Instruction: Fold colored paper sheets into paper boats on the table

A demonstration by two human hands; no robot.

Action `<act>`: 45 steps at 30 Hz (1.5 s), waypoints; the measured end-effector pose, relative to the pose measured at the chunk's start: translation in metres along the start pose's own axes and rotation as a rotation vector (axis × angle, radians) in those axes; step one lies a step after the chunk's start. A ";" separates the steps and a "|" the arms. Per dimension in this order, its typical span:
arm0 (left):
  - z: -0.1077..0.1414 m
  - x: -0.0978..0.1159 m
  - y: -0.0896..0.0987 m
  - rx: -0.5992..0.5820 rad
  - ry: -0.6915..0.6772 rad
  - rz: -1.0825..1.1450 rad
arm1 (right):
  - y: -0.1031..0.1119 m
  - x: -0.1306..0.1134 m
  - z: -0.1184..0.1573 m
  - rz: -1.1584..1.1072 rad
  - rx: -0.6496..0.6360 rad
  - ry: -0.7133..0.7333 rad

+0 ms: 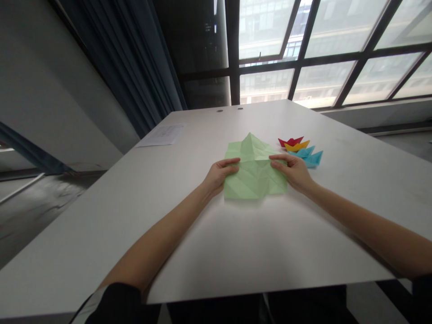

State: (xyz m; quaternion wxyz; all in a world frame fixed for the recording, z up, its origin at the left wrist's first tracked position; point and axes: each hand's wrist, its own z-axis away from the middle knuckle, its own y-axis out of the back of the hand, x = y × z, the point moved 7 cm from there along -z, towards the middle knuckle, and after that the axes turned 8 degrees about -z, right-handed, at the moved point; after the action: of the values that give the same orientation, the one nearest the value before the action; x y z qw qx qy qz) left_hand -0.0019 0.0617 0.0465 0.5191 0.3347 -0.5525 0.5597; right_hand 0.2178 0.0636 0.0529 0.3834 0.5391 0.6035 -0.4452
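A creased, pale-green sheet of paper [254, 180] spans the space between a person's two bare hands above a long white counter [236, 256]. The left hand [218, 176] has its grip closed on the sheet's left side, thumb and forefinger coming in over the paper; the right hand [297, 173] grips the opposite side in the same way, roughly level with it. A crosswise crease runs between the two sets of fingertips, with a pointed peak of paper beyond it and the broad near part of the sheet extending toward the person. Whether the underside touches the counter is hard to tell. Just beyond the right hand sit a red folded-paper shape [292, 142], a yellow folded-paper shape [297, 146] and light-blue folded paper [312, 158]. A white printed page [162, 135] lies well apart, at the counter's left edge.
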 end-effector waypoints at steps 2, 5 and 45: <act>0.000 0.000 -0.001 -0.017 0.005 -0.010 | 0.000 -0.001 0.001 0.016 0.015 -0.022; 0.001 0.001 -0.003 -0.039 0.009 -0.035 | -0.001 0.000 0.003 -0.001 0.020 -0.072; 0.004 -0.004 -0.007 0.004 -0.064 -0.055 | -0.013 0.005 0.004 -0.159 -0.014 -0.154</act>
State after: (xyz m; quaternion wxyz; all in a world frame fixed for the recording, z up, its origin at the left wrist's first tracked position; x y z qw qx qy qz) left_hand 0.0051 0.0563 0.0455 0.5156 0.3685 -0.5582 0.5355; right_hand 0.2044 0.0610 0.0481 0.3959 0.4509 0.6161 -0.5102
